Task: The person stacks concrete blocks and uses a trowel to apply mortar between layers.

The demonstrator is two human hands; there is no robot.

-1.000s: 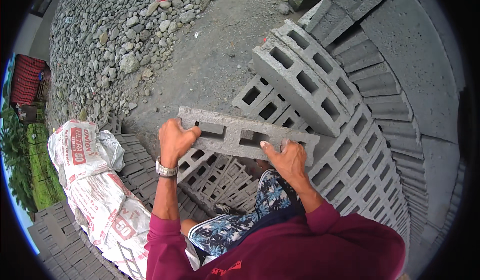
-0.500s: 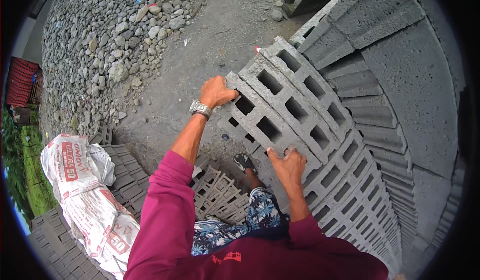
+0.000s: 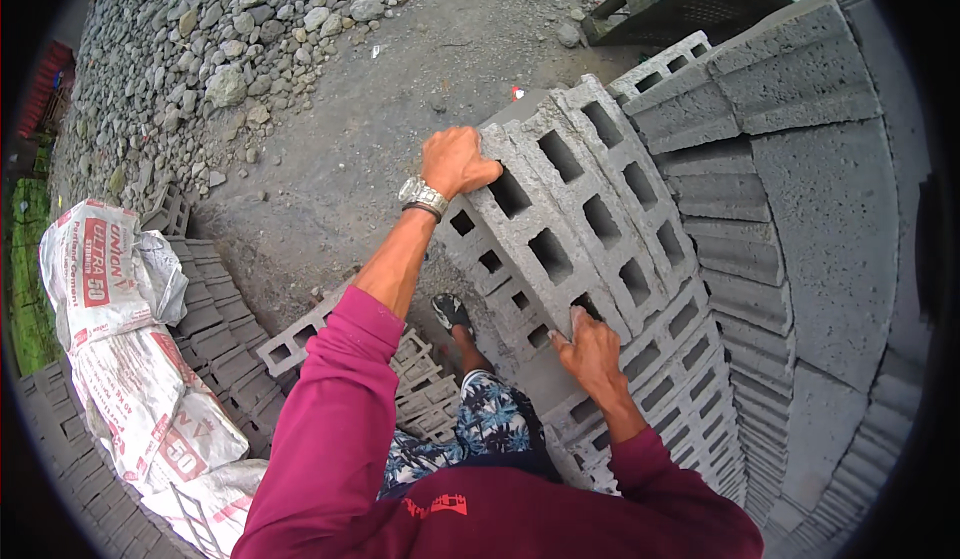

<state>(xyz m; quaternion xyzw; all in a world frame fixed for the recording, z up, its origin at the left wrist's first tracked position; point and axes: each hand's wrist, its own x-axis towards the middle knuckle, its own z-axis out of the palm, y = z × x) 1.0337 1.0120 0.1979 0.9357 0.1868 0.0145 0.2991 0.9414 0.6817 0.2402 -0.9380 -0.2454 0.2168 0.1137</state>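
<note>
The left hand point(image 3: 455, 162) is clamped on the far end of a grey hollow block point(image 3: 545, 249), fingers curled over its top corner, a metal watch point(image 3: 424, 197) on the wrist. The right hand point(image 3: 592, 351) presses flat on the block's near end, fingers spread beside one of its holes and thumb around the edge, so it grips rather than closes. The block lies tilted on top of the stack point(image 3: 690, 379) of like blocks, its open cells facing up, touching the next block point(image 3: 620, 174) of the top row along its long side.

A second ago the block was held crosswise in front of the body, one hand on each end, clear of the stack. Half a second ago it had swung lengthwise onto the stack with the left arm stretched out. Now it sits further up and closer against its neighbour, the left hand has moved from the side to the far corner, and the right hand has slid onto the near end.

Below, a foot in a dark sandal point(image 3: 452, 312) stands on loose blocks point(image 3: 310, 334) on the ground. White printed sacks point(image 3: 130, 359) lie to the left, and a bank of stones point(image 3: 220, 49) lies beyond the bare dirt point(image 3: 400, 89).
</note>
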